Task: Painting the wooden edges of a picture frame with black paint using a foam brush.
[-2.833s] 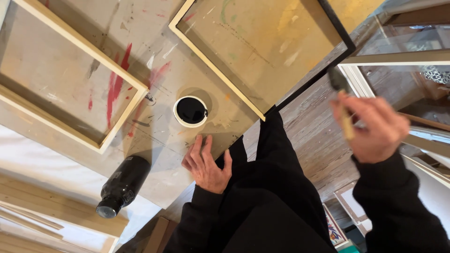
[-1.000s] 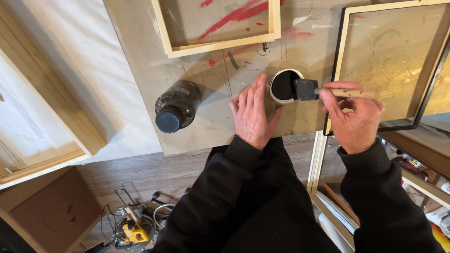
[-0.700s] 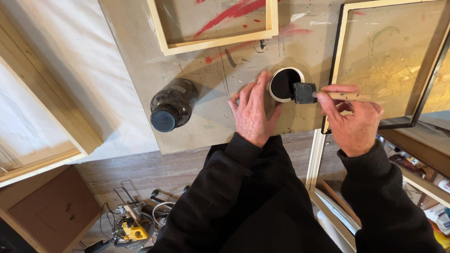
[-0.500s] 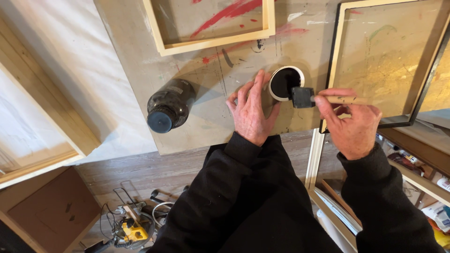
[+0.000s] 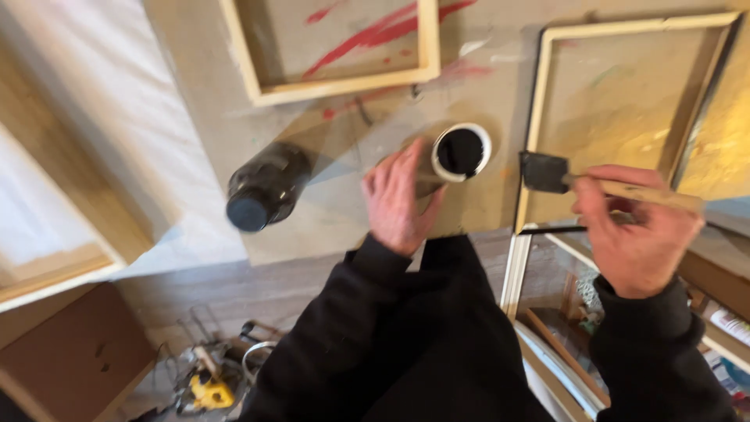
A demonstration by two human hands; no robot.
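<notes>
The right hand (image 5: pixel 637 234) pinches a foam brush (image 5: pixel 544 172), handle running left-right, head just right of the paint cup (image 5: pixel 461 151); the left hand (image 5: pixel 398 199) steadies that cup, fingers loosely spread.

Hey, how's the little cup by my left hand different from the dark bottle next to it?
The cup is small, white-rimmed and open, showing black paint inside; the bottle is larger, dark all over and closed with a black cap. The left hand touches the cup, while the bottle stands apart, untouched. Both stand upright on the paint-streaked board.
</notes>
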